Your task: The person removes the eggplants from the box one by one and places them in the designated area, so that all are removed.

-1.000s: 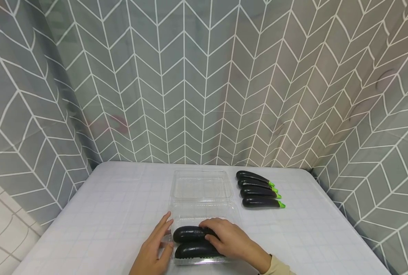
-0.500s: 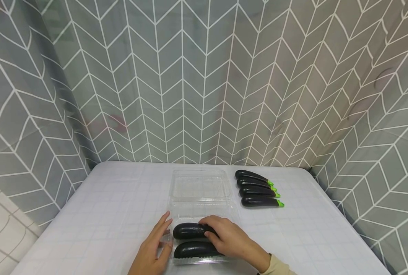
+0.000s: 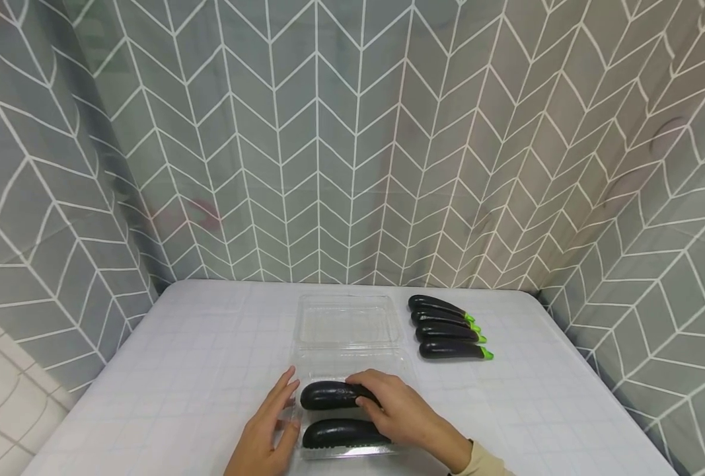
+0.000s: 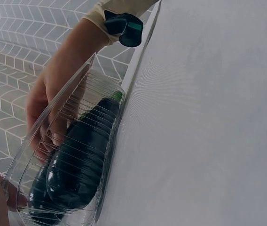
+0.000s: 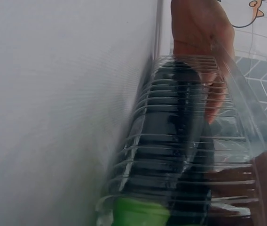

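Two glossy black eggplants lie side by side in the base of a hinged clear plastic container [image 3: 352,452]. Around the stem half of the farther eggplant [image 3: 328,395], my right hand [image 3: 401,411] holds on with its thumb on the near side and fingers on the far side. A gap parts it from the nearer eggplant [image 3: 340,433], which lies along the front wall. At the container's left end, my left hand [image 3: 263,426] rests against the wall with fingers extended. The right wrist view shows a green stem [image 5: 140,213] through the ribbed plastic.
Several more eggplants [image 3: 450,350] with green stems lie in a row at the back right. The container's lid [image 3: 347,324] lies opened toward the back of the white-covered table [image 3: 197,370]. A grey patterned curtain [image 3: 340,165] hangs behind and at both sides.
My right hand has moved the farther eggplant slightly away from me, and the gap to the nearer eggplant has widened. My left hand has stayed at the container's left end.
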The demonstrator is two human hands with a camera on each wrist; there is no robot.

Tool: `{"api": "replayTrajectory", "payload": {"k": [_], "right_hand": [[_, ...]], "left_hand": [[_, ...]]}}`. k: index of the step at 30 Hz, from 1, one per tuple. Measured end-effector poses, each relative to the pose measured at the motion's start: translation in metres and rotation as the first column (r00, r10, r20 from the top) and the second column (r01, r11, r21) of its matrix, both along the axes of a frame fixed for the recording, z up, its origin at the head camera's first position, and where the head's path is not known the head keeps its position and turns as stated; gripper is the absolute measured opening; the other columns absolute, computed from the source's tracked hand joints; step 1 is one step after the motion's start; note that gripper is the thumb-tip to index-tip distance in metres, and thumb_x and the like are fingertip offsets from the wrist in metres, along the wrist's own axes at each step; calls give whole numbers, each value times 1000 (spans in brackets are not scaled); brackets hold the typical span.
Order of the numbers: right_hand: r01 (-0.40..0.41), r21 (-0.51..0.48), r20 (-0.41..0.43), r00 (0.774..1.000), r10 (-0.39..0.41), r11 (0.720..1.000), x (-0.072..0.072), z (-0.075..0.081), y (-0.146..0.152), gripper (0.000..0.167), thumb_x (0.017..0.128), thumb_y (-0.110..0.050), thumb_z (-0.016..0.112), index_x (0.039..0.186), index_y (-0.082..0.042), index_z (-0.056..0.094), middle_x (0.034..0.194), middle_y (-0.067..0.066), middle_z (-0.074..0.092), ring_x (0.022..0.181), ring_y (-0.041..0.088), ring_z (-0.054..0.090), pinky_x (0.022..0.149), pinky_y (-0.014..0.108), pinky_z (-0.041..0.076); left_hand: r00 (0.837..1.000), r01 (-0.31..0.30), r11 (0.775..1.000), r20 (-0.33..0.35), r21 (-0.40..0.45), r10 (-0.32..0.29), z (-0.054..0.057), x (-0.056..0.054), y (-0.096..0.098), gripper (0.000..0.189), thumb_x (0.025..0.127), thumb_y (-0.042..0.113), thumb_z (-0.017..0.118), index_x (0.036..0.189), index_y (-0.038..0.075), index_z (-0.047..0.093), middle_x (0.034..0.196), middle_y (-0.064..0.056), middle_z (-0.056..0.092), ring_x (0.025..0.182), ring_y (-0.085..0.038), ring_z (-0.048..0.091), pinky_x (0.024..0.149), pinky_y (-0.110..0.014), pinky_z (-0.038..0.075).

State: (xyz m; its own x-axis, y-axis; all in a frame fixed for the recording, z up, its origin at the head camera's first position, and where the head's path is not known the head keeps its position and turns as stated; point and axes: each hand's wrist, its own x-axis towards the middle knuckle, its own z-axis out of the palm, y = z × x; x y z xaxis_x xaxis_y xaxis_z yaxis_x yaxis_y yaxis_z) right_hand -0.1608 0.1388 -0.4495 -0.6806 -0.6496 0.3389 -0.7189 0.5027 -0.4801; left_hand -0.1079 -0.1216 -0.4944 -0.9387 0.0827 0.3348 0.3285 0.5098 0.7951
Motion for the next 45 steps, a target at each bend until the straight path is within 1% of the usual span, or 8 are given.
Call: {"api": "replayTrajectory", "payload": {"k": [7,14,20,25,28,33,40,45], "right_hand": [[-2,-29,-25,1000,2,1000,-1,5,2,30,99,-2,66,129,-6,65,122,1,70,111,12,66,92,34,56],[-7,-67,-51,999,4,998,-4,10,5,30,97,-1,68,127,-6,67,119,0,70,106,10,66,87,32,57],[12,-76,-58,998,-16,997,-4,15,7,31,97,-3,69,128,-7,67,121,0,70,106,11,66,88,34,57],[28,-78,-33,999,-30,997,-3,18,8,32,98,-3,69,129,-7,67,122,-1,70,109,11,66,90,35,57],[33,-84,-34,999,-36,996,-3,22,9,32,98,-3,69,129,-8,67,123,-1,70,108,11,66,89,35,57],[42,-94,-67,997,-49,995,-3,27,13,32,97,-2,69,129,-8,67,123,-2,70,109,11,66,88,36,56],[72,-96,-66,995,-78,993,-3,32,20,33,97,-3,69,130,-10,67,123,-4,69,107,9,65,87,36,56],[90,-102,-70,993,-97,991,-2,34,27,33,98,-2,68,130,-8,66,122,-4,70,104,9,65,84,35,56]], "left_hand": [[1000,-3,1000,-20,-4,3,0,1,1,59,89,-4,67,146,7,58,162,-2,42,114,-20,65,80,-31,59],[998,9,1000,-66,10,-8,-1,1,0,59,86,-7,67,144,4,59,161,-6,44,112,-24,67,77,-31,59],[999,-1,1000,-39,1,1,0,1,1,59,88,-5,67,145,7,59,161,-4,43,114,-24,67,78,-31,59],[999,-2,1000,-35,0,2,-1,1,0,60,88,-5,68,146,9,58,162,-3,43,114,-24,67,79,-31,59],[999,2,1000,-48,2,-2,-2,1,0,60,88,-5,68,145,8,59,161,-3,43,113,-23,67,78,-31,59],[998,7,1000,-64,9,-7,-3,0,1,59,87,-6,68,145,5,59,161,-4,44,113,-23,67,78,-30,59],[999,7,1000,-41,3,-7,-1,0,1,58,88,-5,67,145,5,59,161,-4,44,113,-22,67,79,-31,59],[999,7,1000,-45,4,-7,0,0,1,58,88,-5,68,145,4,58,161,-5,44,113,-23,67,79,-31,59]]}}
